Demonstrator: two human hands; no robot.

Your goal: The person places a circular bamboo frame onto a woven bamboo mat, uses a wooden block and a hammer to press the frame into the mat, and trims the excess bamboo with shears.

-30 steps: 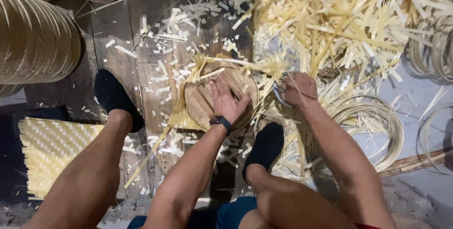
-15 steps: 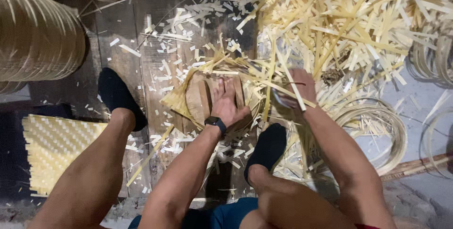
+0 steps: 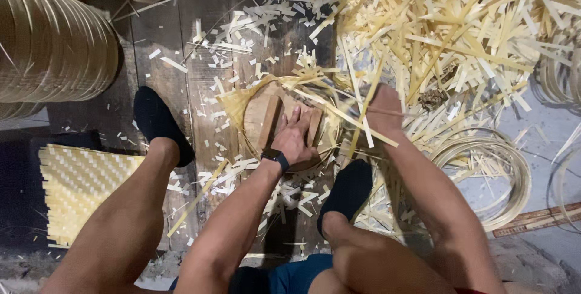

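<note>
Our left hand (image 3: 295,138) lies flat, fingers spread, pressing on the half-woven bamboo basket (image 3: 275,118) on the wooden floor (image 3: 163,46) between our feet. Our right hand (image 3: 384,109) is at the basket's right edge among loose bamboo strips (image 3: 363,100); we cannot tell whether it grips them. A woven mat (image 3: 78,185) lies to the left.
</note>
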